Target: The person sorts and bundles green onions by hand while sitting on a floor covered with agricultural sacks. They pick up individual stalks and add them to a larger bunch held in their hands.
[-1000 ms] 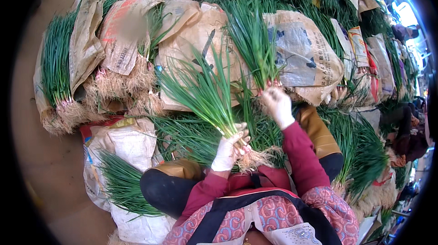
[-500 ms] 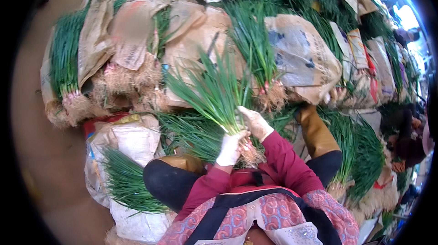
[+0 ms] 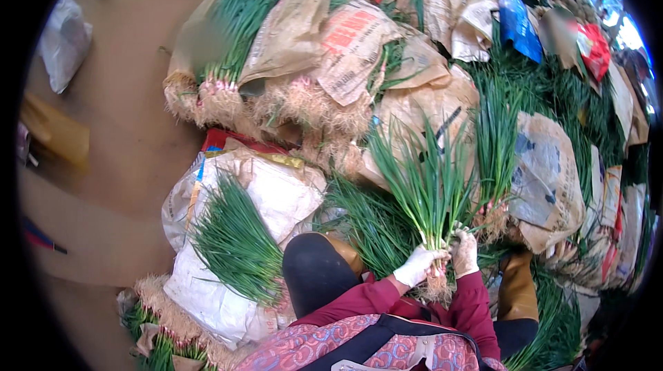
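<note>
A bunch of spring onions (image 3: 429, 195) stands upright before me, long green leaves fanned out at the top, pinkish bulbs and a tuft of pale roots hanging below. My left hand (image 3: 418, 265), in a whitish glove, is closed around the lower stems just above the bulbs. Against the right side of the same stems is my right hand (image 3: 465, 253), also gloved, its fingers curled in at the stalks; exactly which stalks it grips is partly hidden. Loose spring onions (image 3: 369, 215) lie beneath and to the left of the bunch, between my legs.
Another pile of spring onions (image 3: 238, 243) lies on a white sack (image 3: 200, 295) at my left. Ahead, bundles under tan sacks (image 3: 286, 32) form a long row. One more root-ended bundle (image 3: 496, 157) leans beside a greyish sack (image 3: 549, 170). Brown floor (image 3: 124, 184) spreads at far left.
The view has swung left, so the scene sits further right. The bunch has come more upright, and my right hand has drawn in closer to its stems.
</note>
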Demonstrator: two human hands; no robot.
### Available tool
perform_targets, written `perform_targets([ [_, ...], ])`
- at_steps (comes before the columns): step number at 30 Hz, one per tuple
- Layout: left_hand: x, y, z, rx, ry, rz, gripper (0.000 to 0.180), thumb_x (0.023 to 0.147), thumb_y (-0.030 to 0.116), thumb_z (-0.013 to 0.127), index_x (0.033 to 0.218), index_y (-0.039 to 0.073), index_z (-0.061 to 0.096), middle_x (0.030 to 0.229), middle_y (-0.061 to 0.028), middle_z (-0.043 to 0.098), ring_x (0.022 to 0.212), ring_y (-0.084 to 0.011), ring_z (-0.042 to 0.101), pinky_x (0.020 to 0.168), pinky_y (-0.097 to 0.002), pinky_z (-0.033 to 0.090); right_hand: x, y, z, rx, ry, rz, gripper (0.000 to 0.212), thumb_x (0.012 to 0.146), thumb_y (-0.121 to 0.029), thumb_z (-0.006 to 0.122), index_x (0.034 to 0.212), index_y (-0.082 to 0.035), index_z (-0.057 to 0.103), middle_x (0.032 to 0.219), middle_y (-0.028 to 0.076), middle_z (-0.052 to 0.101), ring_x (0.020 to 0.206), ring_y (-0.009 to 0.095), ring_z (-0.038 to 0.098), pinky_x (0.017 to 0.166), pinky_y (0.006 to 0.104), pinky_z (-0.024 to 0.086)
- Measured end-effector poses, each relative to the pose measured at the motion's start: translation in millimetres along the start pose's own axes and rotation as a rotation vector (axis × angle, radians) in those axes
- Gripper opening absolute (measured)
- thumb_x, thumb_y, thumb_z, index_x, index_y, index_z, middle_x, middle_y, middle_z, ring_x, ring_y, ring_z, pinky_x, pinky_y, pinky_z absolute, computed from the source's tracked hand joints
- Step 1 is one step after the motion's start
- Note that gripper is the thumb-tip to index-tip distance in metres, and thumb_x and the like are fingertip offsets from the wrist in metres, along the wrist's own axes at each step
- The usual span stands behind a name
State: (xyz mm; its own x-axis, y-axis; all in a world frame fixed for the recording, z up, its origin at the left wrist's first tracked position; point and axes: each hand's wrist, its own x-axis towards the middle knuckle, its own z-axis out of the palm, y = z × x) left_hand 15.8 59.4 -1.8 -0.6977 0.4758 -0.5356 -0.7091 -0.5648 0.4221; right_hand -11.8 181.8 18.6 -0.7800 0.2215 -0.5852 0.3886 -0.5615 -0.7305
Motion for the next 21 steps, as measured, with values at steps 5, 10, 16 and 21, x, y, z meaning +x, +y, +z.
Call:
perform_targets([
  [5,5,13,25,0.209,-0.080,-0.025,0.014,0.080,0.004,0.059,0.094,0.002,0.062,0.080,-0.0095,0.063,0.064,-0.0137,0.061,0.050,-0.0248,0.050,41,4,-32,-0.486,-0.398,-0.242,0.015,0.087,-0.011,0.049,0.095,-0.002,0.059,0.078,0.007,0.062,0.067,0.016,0.061,0.058,0.0270,0.049],
  [10,-12,31,20,0.154,-0.239,-0.019,0.025,0.083,0.009,0.057,0.106,-0.002,0.055,0.088,-0.0111,0.061,0.075,-0.0226,0.063,0.064,-0.0312,0.055,32,28,-69,-1.768,-0.073,-0.166,0.021,0.078,-0.018,0.055,0.089,-0.004,0.064,0.085,0.019,0.065,0.081,0.033,0.064,0.068,0.0423,0.050],
  [16,-16,18,45,0.004,-0.157,0.072,0.043,0.087,0.013,0.054,0.129,0.013,0.044,0.100,-0.0050,0.060,0.071,-0.0188,0.059,0.063,-0.0354,0.052,-6,46,-110,-1.736,-0.260,0.115,0.037,0.079,-0.034,0.056,0.099,-0.003,0.066,0.094,0.017,0.066,0.087,0.032,0.064,0.076,0.0407,0.050],
  [21,-19,13,32,0.051,-0.130,0.024,0.039,0.089,0.015,0.054,0.127,0.008,0.046,0.100,-0.0029,0.061,0.070,-0.0149,0.058,0.063,-0.0334,0.051,-32,-7,-74,-0.964,-0.048,-0.385,0.045,0.088,-0.042,0.052,0.116,-0.008,0.057,0.101,0.012,0.065,0.096,0.024,0.060,0.081,0.0353,0.047],
])
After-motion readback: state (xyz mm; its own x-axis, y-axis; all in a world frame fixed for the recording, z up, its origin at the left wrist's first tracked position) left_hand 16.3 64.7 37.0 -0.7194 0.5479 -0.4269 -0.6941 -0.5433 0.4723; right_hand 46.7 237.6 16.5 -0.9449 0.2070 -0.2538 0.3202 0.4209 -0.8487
